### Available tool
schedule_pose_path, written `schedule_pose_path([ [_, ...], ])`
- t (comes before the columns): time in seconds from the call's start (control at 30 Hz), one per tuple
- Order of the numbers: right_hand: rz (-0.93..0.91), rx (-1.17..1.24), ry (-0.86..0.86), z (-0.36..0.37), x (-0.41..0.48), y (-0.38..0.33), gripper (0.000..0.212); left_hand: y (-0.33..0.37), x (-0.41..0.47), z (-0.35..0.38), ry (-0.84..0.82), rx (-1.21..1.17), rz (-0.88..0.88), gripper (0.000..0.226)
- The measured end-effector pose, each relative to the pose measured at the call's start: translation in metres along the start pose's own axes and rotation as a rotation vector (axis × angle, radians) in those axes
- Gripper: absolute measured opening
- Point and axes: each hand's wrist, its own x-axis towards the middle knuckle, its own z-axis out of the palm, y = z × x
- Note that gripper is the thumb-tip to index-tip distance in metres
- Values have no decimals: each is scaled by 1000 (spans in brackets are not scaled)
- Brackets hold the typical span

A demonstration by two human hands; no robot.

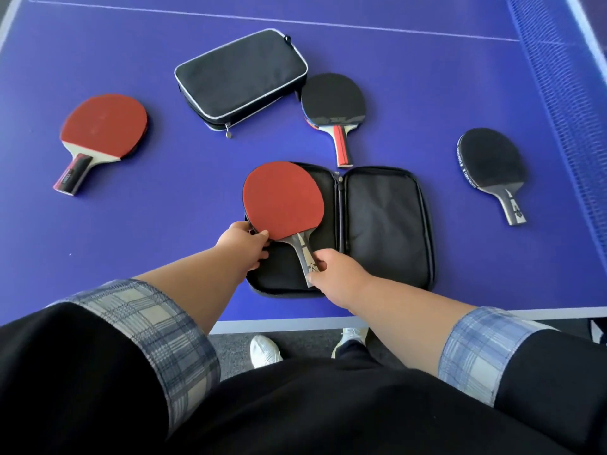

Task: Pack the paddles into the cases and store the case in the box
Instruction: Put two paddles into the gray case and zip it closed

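Both hands reach forward
Left hand (244,244) points toward 1 o'clock, pinching the paddle (282,198) edge; right hand (335,277), toward 11, grips its handle.

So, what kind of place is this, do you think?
Probably a games room or sports hall: a blue table tennis table with a white line, its net along the right edge, and paddles and black zip cases lying on it.

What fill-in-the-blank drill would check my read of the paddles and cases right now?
1. The right hand holds the red paddle by its ____.
2. That paddle's blade lies over the ____ half of the open case.
3. Elsewhere on the table lie ____ loose paddles.

Missing words: handle; left; three.
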Motion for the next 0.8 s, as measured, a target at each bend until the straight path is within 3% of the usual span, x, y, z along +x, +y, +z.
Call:
schedule_pose_path([
  [0.17,-20,-18,55,-1,5,5,32,0,-2,5,80,-74,-10,47],
  [0.37,-66,-50,42,-3,0,1,33,-5,3,-1,101,-64,4,37],
  [0.5,-106,-124,71,-3,-6,-3,37,-4,1,-6,122,-78,23,59],
  [0.6,-96,-218,62,-2,-7,-5,64,-1,-6,-9,21,-45,55,56],
  [0.8,-40,-360,82,-6,-9,-26,75,14,-25,-27,-177,151,82,45],
])
